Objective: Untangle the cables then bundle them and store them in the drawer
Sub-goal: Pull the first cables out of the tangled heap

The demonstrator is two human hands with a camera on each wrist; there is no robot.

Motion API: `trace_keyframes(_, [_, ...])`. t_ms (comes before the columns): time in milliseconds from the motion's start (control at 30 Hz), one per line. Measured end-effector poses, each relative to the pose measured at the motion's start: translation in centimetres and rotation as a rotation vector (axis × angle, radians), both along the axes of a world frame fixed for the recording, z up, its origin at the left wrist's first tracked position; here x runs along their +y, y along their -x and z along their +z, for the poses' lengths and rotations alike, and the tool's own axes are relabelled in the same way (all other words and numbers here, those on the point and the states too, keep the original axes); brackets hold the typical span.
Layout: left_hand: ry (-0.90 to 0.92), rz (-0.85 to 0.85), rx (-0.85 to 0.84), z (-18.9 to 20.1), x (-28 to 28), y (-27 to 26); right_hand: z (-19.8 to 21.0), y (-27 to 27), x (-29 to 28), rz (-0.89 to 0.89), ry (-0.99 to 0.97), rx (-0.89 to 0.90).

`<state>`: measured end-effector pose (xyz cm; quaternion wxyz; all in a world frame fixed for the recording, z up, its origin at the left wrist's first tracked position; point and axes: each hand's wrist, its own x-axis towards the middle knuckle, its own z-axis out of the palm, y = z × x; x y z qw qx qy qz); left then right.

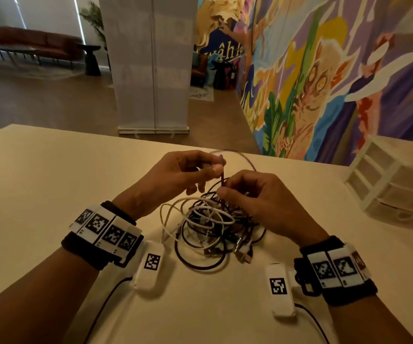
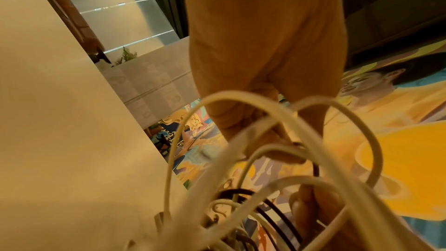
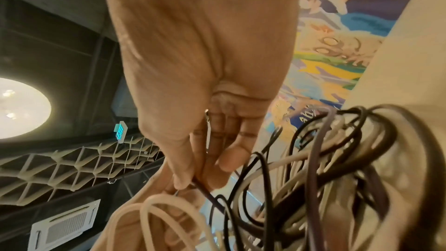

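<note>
At frame centre the left hand (image 1: 175,175) and right hand (image 1: 257,197) each pinch one dark cable (image 1: 222,181) running upright between them; the tangle (image 1: 210,227) lies below on the table (image 1: 51,184) (drawer unit (image 1: 394,182) far right).

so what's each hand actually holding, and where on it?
Both hands pinch the same dark cable above the tangle: the left hand higher up the strand, the right hand just below. It is mid-length, not a plug.
</note>
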<state>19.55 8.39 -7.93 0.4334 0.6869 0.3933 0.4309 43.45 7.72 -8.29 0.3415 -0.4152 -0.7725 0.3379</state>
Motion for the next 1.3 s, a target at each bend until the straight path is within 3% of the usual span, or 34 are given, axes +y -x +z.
trace_keyframes(100, [-0.015,-0.092,0.23,0.0,0.0,0.3,0.8,-0.4,-0.4,-0.069,-0.157,0.051])
trace_keyframes(167, [-0.007,-0.155,0.299,-0.1,-0.2,0.6,1.6,-0.6,-0.5,-0.161,-0.271,0.175])
trace_keyframes(233, [-0.007,-0.165,0.29,0.0,-0.2,0.8,2.1,-0.1,-0.4,-0.204,-0.286,0.274])
trace_keyframes(267, [-0.02,-0.153,0.288,0.0,-0.2,0.9,2.3,0.3,-0.4,-0.177,-0.244,0.238])
trace_keyframes(367, [-0.067,-0.126,0.308,-0.1,-0.3,1.1,3.3,0.8,-0.7,-0.017,-0.237,-0.111])
trace_keyframes(400, [-0.073,-0.127,0.3,-0.1,-0.3,1.1,4.3,0.5,-0.9,-0.024,-0.296,-0.129])
trace_keyframes(533, [-0.102,-0.127,0.188,0.2,-0.4,1.0,8.0,-0.1,-1.5,-0.149,-0.485,0.219])
trace_keyframes(567, [-0.115,-0.13,0.164,0.3,-0.4,1.1,8.2,0.4,-1.8,-0.14,-0.477,0.217])
trace_keyframes(667, [-0.143,-0.143,0.143,0.3,-0.6,1.1,8.3,1.2,-2.0,-0.052,-0.429,-0.034])
trace_keyframes(700, [-0.145,-0.147,0.144,0.3,-0.8,1.1,8.9,1.0,-1.8,-0.067,-0.461,-0.019])
trace_keyframes(800, [-0.156,-0.145,0.098,0.5,-1.1,1.1,10.7,0.4,-1.5,-0.207,-0.559,0.286])
trace_keyframes(833, [-0.157,-0.134,0.069,0.6,-1.1,1.2,10.8,0.7,-1.5,-0.222,-0.546,0.293])
trace_keyframes(933, [-0.147,-0.095,0.027,0.9,-1.6,1.2,10.0,1.8,-1.1,-0.134,-0.36,0.046])
trace_keyframes(967, [-0.143,-0.089,0.033,1.0,-1.7,1.1,10.0,1.9,-1.0,-0.135,-0.358,0.046])
trace_keyframes(1100, [-0.14,-0.111,0.054,1.0,-2.2,0.5,10.7,2.0,-0.9,-0.175,-0.383,0.338])
trace_keyframes(1300, [-0.155,0.043,0.054,1.0,-2.3,0.1,8.3,2.4,-1.4,-0.129,-0.326,0.272])
